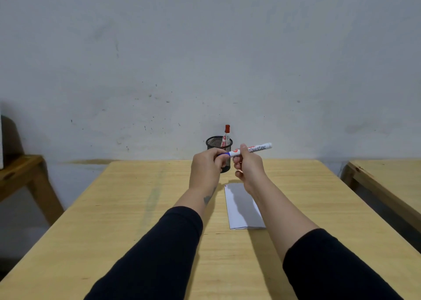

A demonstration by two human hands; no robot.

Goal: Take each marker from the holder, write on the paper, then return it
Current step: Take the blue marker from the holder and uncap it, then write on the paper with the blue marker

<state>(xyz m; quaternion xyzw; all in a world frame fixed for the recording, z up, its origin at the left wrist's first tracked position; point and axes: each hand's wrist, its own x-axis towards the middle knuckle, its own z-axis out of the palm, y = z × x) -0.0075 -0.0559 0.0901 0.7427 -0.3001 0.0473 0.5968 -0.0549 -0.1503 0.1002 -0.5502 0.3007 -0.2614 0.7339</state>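
A white marker (pixel 257 149) with a blue cap lies level in the air in front of the holder. My right hand (pixel 248 170) grips its barrel. My left hand (pixel 205 170) pinches the blue cap (pixel 224 154) at the marker's left end. Behind my hands stands a black mesh holder (pixel 215 143) with a red-capped marker (pixel 226 135) upright in it. A white sheet of paper (pixel 241 208) lies on the table below my right wrist, with a small mark at its far left corner.
The wooden table (pixel 136 208) runs to a grey wall. A second wooden table (pixel 391 181) stands to the right, across a gap. A wooden bench or shelf (pixel 20 174) is at the left edge.
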